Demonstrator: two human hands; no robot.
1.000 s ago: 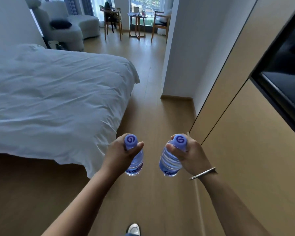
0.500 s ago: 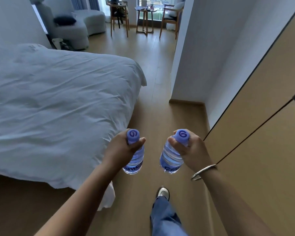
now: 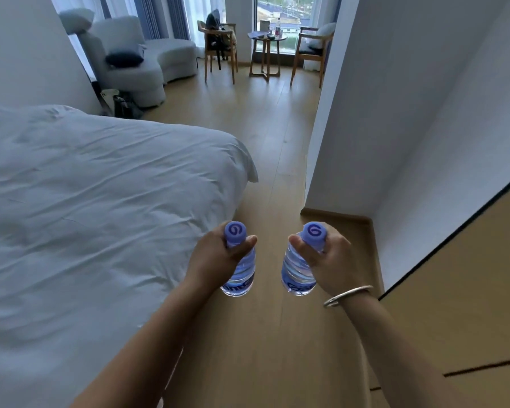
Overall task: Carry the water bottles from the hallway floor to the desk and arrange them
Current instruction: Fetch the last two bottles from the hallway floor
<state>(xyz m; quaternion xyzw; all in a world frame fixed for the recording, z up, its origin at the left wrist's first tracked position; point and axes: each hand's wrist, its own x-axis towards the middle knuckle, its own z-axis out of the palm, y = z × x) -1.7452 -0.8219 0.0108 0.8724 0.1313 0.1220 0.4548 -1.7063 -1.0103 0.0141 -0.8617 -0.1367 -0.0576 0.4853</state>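
Hands first: the left hand [image 3: 215,257] grips the neck of one water bottle [image 3: 239,273], fingers and thumb curled just under its purple cap [image 3: 235,232]; the right hand [image 3: 329,262], a metal bangle [image 3: 346,295] on its wrist, grips a second water bottle [image 3: 297,275] the same way. Both bottles hang upright, side by side and apart, above the wooden floor [image 3: 265,334]. To the left lies a bed with a white duvet [image 3: 86,216]; to the right stand wood panels [image 3: 454,304] and a white wall [image 3: 395,128]. Farther off are a grey sofa [image 3: 142,60], two wooden chairs and a small round table [image 3: 266,51] by the window.
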